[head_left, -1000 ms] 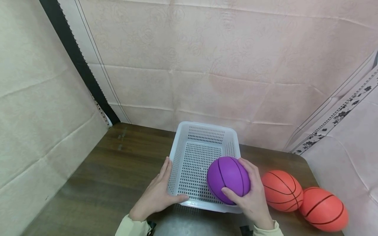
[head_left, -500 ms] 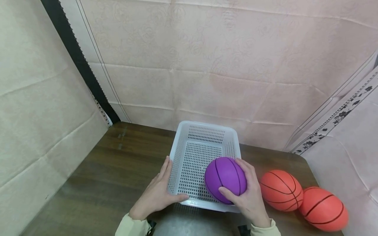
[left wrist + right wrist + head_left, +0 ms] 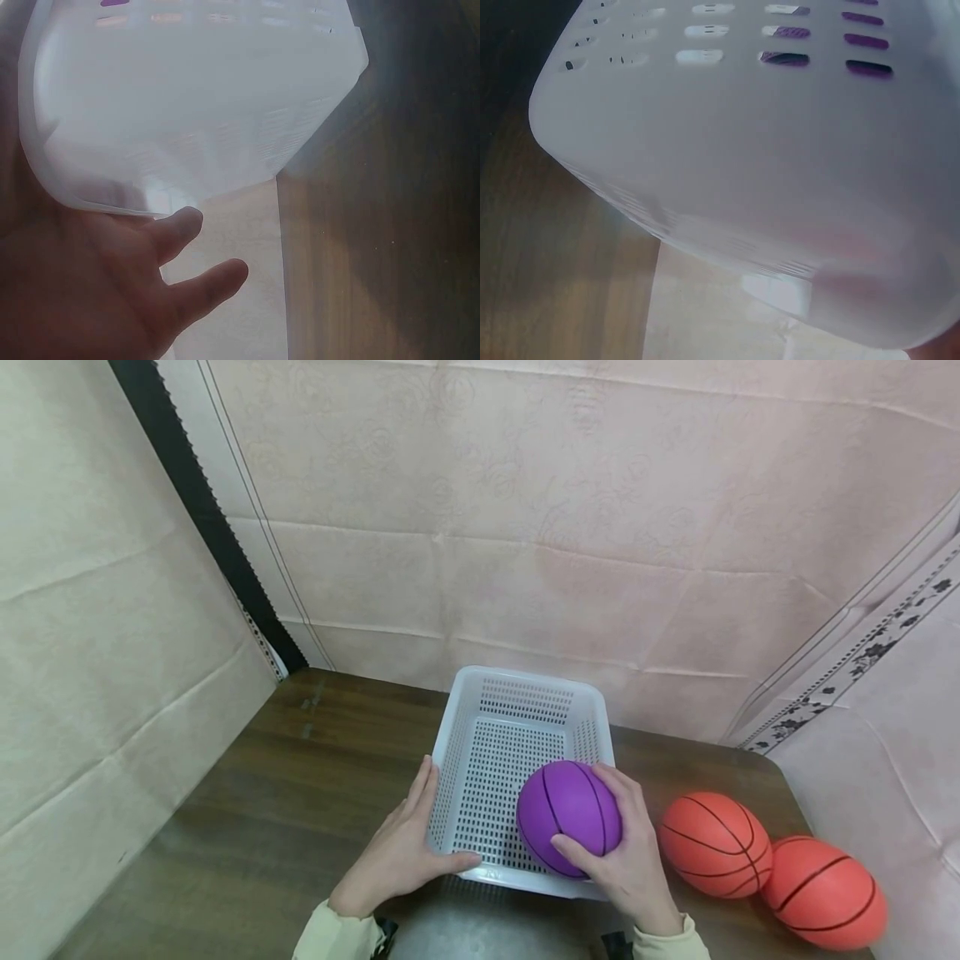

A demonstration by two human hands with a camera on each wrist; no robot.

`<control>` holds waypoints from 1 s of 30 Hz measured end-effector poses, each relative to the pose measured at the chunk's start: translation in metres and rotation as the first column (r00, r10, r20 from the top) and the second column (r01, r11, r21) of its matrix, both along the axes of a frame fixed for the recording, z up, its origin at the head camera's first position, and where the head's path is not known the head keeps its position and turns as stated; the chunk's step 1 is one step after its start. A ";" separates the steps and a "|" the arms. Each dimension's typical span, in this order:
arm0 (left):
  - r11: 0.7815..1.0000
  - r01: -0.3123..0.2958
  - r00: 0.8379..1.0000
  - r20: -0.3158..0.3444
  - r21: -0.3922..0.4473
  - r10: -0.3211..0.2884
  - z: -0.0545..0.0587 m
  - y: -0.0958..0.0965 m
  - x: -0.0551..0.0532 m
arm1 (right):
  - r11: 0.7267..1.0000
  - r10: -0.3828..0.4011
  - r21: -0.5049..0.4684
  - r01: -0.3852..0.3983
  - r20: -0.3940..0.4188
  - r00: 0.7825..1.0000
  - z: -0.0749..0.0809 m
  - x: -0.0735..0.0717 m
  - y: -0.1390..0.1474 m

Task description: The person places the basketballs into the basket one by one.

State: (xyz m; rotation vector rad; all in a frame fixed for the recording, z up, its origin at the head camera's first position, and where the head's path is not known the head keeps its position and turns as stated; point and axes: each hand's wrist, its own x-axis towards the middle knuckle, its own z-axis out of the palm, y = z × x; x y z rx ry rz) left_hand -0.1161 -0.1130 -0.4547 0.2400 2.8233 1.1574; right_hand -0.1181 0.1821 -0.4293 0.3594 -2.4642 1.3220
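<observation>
In the head view a small purple basketball (image 3: 562, 814) is at the near right corner of a white slotted plastic basket (image 3: 517, 878). My right hand (image 3: 630, 860) grips the ball from the right, thumb in front and fingers round its far side. Purple shows through the slots of the basket wall (image 3: 705, 135) in the right wrist view. At the near left corner, my left hand (image 3: 397, 860) rests against the basket, thumb along the front rim and straight fingers along the left side. The left wrist view shows two outstretched fingers (image 3: 210, 292) beside the outer wall.
Two orange-red basketballs, a nearer one (image 3: 825, 893) and a farther one (image 3: 716, 843), sit side by side on the wooden table (image 3: 247, 827), right of the basket. Pale cloth (image 3: 525, 527) hangs behind the table and along both sides.
The purple basketball and my right hand have shifted slightly left, farther over the basket. My left hand and the basket stay in place.
</observation>
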 end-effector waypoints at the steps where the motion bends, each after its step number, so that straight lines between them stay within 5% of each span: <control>1: 1.000 -0.001 1.000 0.000 0.001 0.001 0.000 0.000 0.000 | 1.000 0.000 -0.001 0.000 0.001 1.000 0.000 0.000 0.000; 30: 1.000 -0.001 1.000 -0.005 0.003 0.001 0.000 0.000 0.001 | 1.000 -0.001 0.021 0.001 0.027 1.000 -0.009 -0.006 -0.007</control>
